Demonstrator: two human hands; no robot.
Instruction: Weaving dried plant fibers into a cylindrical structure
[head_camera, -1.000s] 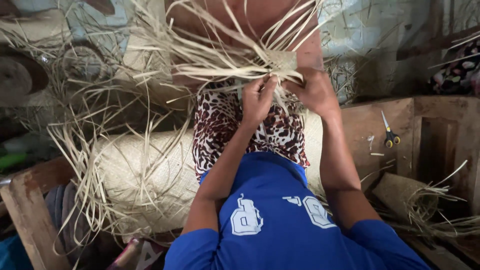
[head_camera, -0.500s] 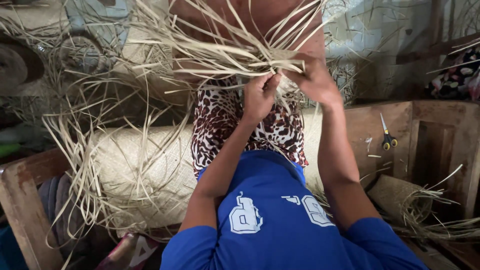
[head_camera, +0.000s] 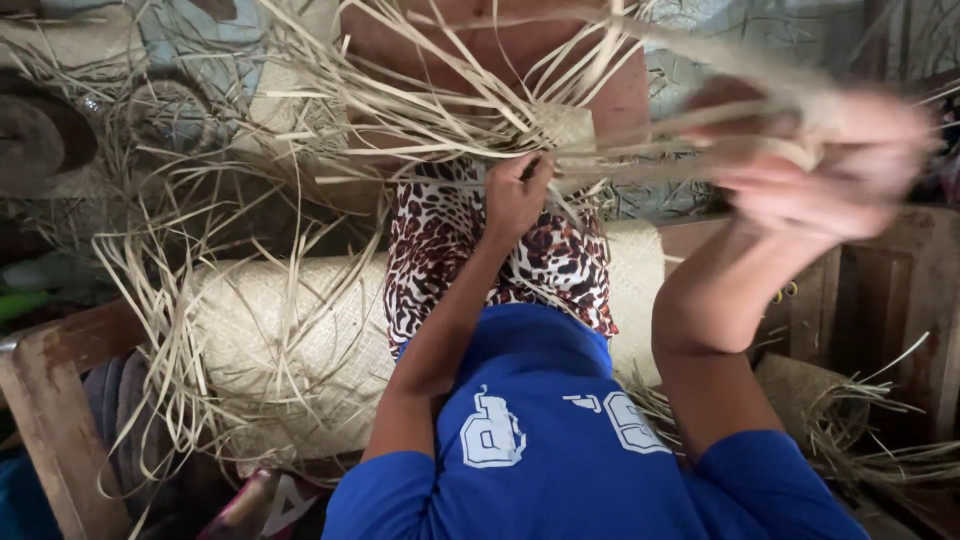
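A small woven patch (head_camera: 565, 127) of pale straw, resting on the knee above the leopard-print cloth (head_camera: 450, 250), is all that is plaited; most strips (head_camera: 330, 110) fan loose around it. The left hand (head_camera: 513, 195) pinches strips just below the patch, while the blurred right hand (head_camera: 820, 160), right of it, is clenched on a drawn strip.

A home weaving workplace is showing here: loose pale straw strips (head_camera: 300, 150) are spreading everywhere, and a rolled woven mat (head_camera: 290, 350) is lying across the person's lap. Rough wooden furniture (head_camera: 50, 400) and a smaller woven roll (head_camera: 810, 400) are crowding the edges.
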